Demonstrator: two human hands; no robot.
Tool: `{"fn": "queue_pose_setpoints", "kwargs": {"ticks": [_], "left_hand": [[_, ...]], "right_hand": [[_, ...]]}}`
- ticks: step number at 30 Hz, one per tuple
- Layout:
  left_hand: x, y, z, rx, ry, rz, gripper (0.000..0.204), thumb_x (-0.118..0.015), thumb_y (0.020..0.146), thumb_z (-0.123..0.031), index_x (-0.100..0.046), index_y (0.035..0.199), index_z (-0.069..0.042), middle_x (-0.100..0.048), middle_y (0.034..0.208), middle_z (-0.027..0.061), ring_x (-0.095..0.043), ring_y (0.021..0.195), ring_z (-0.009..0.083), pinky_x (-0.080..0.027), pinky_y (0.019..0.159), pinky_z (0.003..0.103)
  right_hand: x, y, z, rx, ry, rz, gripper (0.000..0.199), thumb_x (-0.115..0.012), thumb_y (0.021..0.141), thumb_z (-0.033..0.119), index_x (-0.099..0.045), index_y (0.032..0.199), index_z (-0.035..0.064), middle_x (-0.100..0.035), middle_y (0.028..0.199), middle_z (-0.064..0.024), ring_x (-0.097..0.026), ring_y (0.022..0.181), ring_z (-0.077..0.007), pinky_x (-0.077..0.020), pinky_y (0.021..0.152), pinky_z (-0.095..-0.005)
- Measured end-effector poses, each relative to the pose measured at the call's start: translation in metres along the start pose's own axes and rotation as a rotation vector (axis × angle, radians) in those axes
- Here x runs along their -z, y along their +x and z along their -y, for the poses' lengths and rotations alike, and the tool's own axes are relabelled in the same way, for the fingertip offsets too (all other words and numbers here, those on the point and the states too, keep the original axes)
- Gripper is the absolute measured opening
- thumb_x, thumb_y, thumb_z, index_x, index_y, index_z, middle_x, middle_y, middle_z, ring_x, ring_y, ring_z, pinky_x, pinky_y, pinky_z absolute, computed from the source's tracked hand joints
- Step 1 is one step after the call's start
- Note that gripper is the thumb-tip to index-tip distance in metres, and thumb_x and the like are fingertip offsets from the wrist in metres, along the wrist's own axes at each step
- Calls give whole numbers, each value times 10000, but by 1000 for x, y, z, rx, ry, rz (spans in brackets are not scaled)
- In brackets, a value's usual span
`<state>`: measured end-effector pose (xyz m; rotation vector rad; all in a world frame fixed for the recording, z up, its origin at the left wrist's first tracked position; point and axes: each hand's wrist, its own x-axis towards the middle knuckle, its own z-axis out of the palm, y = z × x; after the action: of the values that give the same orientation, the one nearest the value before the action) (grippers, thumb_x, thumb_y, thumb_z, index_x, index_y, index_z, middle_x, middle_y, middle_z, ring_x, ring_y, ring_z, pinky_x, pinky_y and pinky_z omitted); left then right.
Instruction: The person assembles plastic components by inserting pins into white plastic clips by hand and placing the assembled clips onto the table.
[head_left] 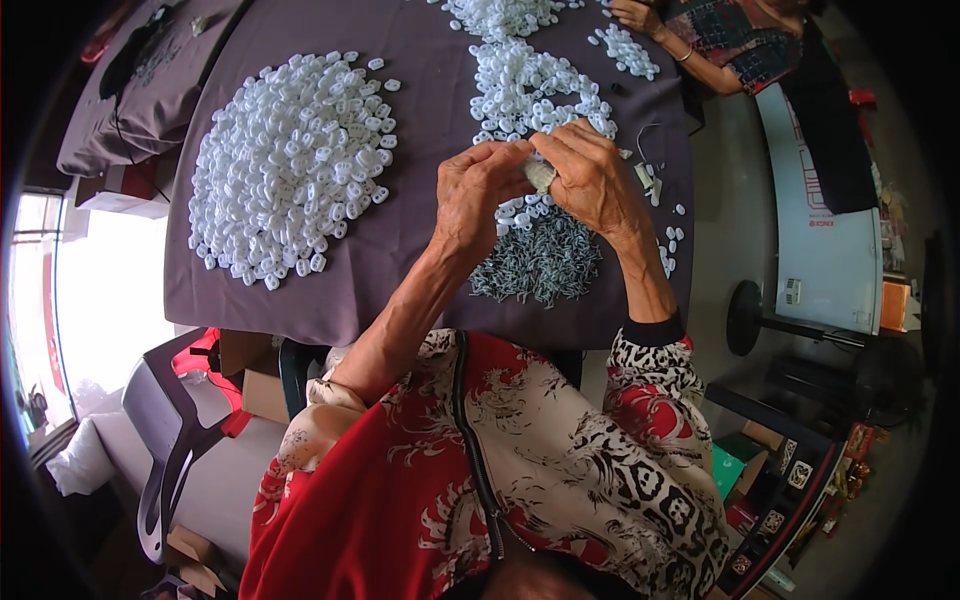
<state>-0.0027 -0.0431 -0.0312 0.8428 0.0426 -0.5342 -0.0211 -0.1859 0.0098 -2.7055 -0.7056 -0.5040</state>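
My left hand (474,192) and my right hand (590,178) meet above the table, with their fingers bent and pinched together at the tips. What the fingertips hold is too small and too covered to make out. A pale yellowish wrap or piece (541,178) shows by the right fingers; whether it is worn or held, I cannot tell. Under the hands lies a heap of small grey screws (535,260). Small white oval plastic pieces (535,85) spread out just beyond the hands, and some lie partly hidden beneath them.
A large heap of similar white pieces (290,165) covers the left of the brown tablecloth (420,75). Small pale cylinders (648,183) lie at the right edge. Another person's hand (637,16) is by a small white pile (627,52). A chair (175,430) stands lower left.
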Motion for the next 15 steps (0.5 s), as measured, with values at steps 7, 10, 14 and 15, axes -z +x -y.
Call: {"fn": "queue_pose_setpoints", "kwargs": {"ticks": [7,10,14,15], "left_hand": [[2,2,-2,77,-15,37,187,-542,818,-131,-581,879,41,-578,812,76,-571,736,147,-474,719,290],[11,10,2,60,-43,39,172,-585,794,-152,-588,829,16,-595,805,90,-583,705,157,-505,659,285],[17,9,-12,42,-32,24,166,-587,803,-152,-596,825,13,-604,738,96,-591,648,166,-511,635,289],[22,11,-18,-9,8,9,169,-581,809,-155,-599,827,12,-606,714,96,-593,630,167,-511,630,288]], "right_hand": [[0,-4,-4,-1,-15,6,224,-606,620,-22,-555,839,-26,-571,740,-124,-546,733,-295,-453,639,-356],[-2,1,0,-19,36,-44,269,-659,650,42,-578,903,-5,-598,770,-118,-571,734,-272,-462,632,-340],[6,-13,-11,-351,211,-66,318,-685,691,92,-601,994,44,-633,771,-97,-609,691,-163,-471,604,-278],[10,-16,-13,-421,281,-116,267,-669,702,79,-619,962,45,-637,760,-85,-604,680,-141,-466,605,-260]]}}
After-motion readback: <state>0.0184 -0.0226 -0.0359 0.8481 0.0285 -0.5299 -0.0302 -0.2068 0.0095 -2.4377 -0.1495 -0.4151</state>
